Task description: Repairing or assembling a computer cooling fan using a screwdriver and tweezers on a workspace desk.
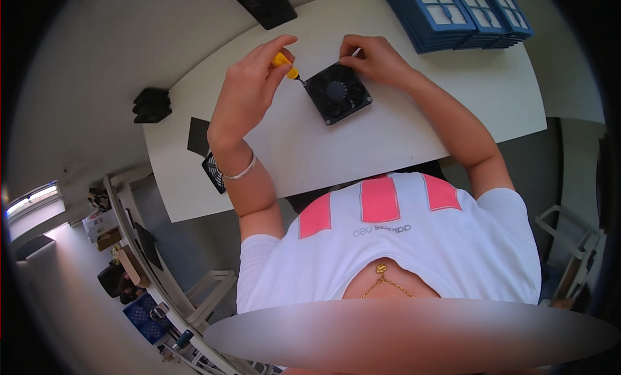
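Note:
A square black cooling fan point(337, 92) lies on the white table in front of me, turned at an angle. My left hand point(249, 84) is closed around the yellow handle of a screwdriver point(284, 63). The screwdriver's dark tip reaches the fan's left corner, where a small screw seems to sit. At the fan's top corner, my right hand point(375, 59) has its fingers curled and grips the frame's edge. Part of the screwdriver handle is hidden by my left fingers.
Blue-framed filters point(446, 16) are stacked at the white table's point(414, 126) far right. A black item point(264, 5) stands at the far edge, with black stacked pieces point(152, 105) at the left edge. A dark flat sheet point(198, 136) and a fan grille point(212, 171) lie beside my left forearm.

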Demonstrator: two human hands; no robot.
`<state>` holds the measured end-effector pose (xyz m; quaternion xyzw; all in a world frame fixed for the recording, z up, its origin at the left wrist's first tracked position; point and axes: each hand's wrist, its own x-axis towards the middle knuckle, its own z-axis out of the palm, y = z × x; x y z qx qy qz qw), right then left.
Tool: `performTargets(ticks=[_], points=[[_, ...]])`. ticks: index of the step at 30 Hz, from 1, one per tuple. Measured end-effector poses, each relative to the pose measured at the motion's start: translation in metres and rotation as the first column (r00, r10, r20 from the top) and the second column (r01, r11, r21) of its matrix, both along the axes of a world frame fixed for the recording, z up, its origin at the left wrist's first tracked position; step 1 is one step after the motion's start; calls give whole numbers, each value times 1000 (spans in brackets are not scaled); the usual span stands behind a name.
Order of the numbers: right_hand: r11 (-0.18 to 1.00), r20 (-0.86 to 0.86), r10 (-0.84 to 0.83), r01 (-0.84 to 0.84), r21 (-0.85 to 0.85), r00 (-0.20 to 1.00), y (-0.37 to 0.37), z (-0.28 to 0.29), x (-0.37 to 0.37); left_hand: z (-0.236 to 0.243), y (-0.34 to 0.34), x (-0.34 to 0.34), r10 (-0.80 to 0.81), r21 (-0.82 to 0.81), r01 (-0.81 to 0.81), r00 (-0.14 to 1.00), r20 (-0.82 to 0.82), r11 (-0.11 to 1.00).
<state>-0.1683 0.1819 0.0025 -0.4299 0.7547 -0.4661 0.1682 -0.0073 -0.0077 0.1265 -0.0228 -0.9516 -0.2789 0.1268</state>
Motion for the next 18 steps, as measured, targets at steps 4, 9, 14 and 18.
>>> performTargets(ticks=[4,9,14,18], points=[[1000,0,-8,8,19,1000,-1,2,1,-6,-6,-2,29,-90,-37,996,-82,995],[1000,-16,8,-8,14,1000,0,4,1,-10,-2,-4,158,-167,-184,975,-157,969],[998,-100,60,-63,-21,993,1,4,-4,-4,11,-3,363,-172,-362,932,-26,916],[986,83,163,-164,11,983,2,4,-14,-12,11,-5,235,-339,-266,963,-132,902]])
